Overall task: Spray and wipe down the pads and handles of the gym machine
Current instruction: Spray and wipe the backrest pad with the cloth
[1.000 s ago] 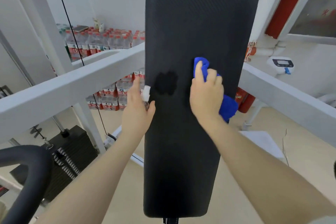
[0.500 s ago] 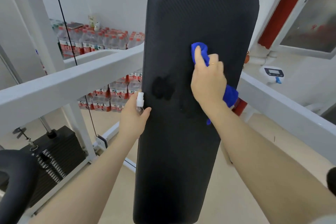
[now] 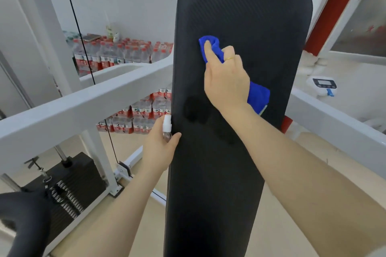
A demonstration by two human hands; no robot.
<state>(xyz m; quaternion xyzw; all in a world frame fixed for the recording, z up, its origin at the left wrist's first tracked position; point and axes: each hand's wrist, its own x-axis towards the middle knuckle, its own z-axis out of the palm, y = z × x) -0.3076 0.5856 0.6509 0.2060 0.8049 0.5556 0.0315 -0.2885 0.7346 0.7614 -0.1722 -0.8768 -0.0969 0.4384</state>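
A tall black pad stands upright in the middle of the view, running from near the top edge down past the bottom edge, where it is cut off. The right hand presses a blue cloth flat against the pad's upper half, nearer its left edge; the fingers curl over the cloth with the forefinger stretched up along it, and a gold ring shows on one finger. The rest of the cloth hangs out below the palm toward the pad's right edge. Just below that hand, a darker wet patch marks the pad near its left edge.

The left hand grips a small clear spray bottle with a white nozzle, held upright just beside the pad's left edge, the thumb touching that edge. Most of the bottle is hidden inside the fist.

A white frame bar crosses behind the pad from the left, and another white bar slopes away on the right. A thin black cable runs down to a black weight stack at lower left. Shrink-wrapped packs of water bottles are stacked against the far wall, partly blocked by the frame. A dark padded handle sits blurred in the bottom left corner, cut off. At right, a small white device with a screen stands by the wall; its details are too small to read.
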